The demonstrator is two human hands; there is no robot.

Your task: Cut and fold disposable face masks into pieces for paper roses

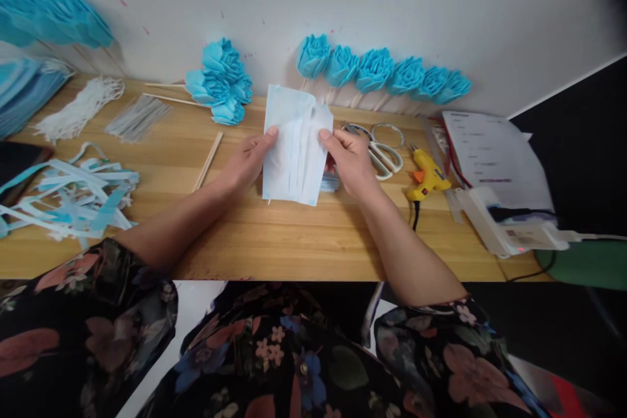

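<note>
Both hands hold up a pale blue and white pleated face mask, its ear loops not visible. My left hand pinches its left edge between thumb and fingers. On the opposite edge, my right hand grips it the same way. Beneath the mask, by my right hand, a small stack of blue pieces lies partly hidden on the table. White-handled scissors rest just to the right of that hand. Two thin wooden sticks lie left of my left hand.
Blue fabric flowers on sticks lean on the wall; more flowers lie left of them. A yellow glue gun and power strip sit right. Cut strips, white cords, grey wires and stacked masks lie left.
</note>
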